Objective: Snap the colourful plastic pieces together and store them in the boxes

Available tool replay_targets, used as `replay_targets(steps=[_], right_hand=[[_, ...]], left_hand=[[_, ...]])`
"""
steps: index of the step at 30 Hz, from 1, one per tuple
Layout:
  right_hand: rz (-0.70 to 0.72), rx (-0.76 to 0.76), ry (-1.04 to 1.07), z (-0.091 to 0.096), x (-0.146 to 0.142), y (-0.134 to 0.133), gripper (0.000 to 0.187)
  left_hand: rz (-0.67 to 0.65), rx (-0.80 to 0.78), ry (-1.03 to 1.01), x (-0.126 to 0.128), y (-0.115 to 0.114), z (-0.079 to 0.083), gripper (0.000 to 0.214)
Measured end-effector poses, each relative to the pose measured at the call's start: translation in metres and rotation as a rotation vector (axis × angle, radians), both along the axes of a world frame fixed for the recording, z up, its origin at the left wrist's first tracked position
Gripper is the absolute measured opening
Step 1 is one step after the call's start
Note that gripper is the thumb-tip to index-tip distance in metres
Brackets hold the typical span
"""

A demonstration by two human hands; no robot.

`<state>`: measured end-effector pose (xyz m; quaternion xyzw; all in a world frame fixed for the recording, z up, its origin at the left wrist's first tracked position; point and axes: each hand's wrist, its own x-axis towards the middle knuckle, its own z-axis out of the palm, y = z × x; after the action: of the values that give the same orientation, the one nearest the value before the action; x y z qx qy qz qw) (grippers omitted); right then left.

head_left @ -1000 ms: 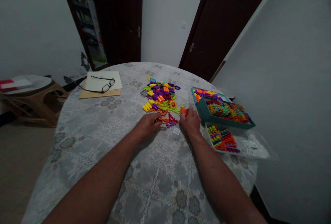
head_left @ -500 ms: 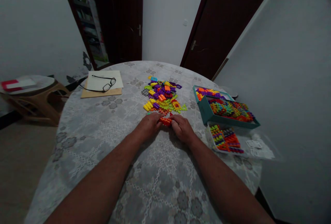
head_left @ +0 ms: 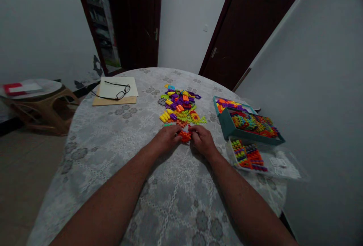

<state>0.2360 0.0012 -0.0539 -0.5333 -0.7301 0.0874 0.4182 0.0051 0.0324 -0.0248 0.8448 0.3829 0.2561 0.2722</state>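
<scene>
Between my two hands is a small orange-red plastic building piece [head_left: 185, 136] with a notched edge. My left hand [head_left: 168, 138] is closed on its left side, thumb and fingers pinching it. My right hand [head_left: 203, 140] pinches the right side, where a darker red bit shows near the fingertips; whether that is a separate piece I cannot tell. Just beyond my fingers lies a heap of loose building pieces [head_left: 181, 106] in yellow, purple, orange, lime green and grey. My fingers hide part of the held piece.
At the right stand a teal box [head_left: 227, 125] and a clear plastic tub [head_left: 231, 153], both holding colourful pieces. Eyeglasses [head_left: 120, 95] rest on paper and a board [head_left: 113, 101] at the left. A patterned cloth [head_left: 107, 140] covers the round table.
The view has shifted slightly. More of the orange-red piece's face now shows between my hands, which keep their hold on it.
</scene>
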Motion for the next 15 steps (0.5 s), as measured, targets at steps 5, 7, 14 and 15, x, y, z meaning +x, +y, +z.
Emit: replay_targets(steps=[5, 7, 14, 15], right_hand=[[-0.232, 0.09, -0.203, -0.002, 0.017, 0.028, 0.035], [-0.309, 0.042, -0.285, -0.004, 0.022, 0.038, 0.039], [-0.453, -0.158, -0.381, -0.016, 0.02, 0.052, 0.025], [-0.458, -0.153, -0.372, -0.017, 0.019, 0.053, 0.022]], left_hand=[[-0.013, -0.019, -0.017, 0.0, -0.001, 0.003, 0.015], [-0.013, -0.022, -0.018, 0.0, -0.001, 0.003, 0.014], [-0.013, 0.005, -0.015, -0.001, 0.001, -0.001, 0.015], [-0.008, 0.009, -0.012, -0.002, 0.001, -0.001, 0.015]])
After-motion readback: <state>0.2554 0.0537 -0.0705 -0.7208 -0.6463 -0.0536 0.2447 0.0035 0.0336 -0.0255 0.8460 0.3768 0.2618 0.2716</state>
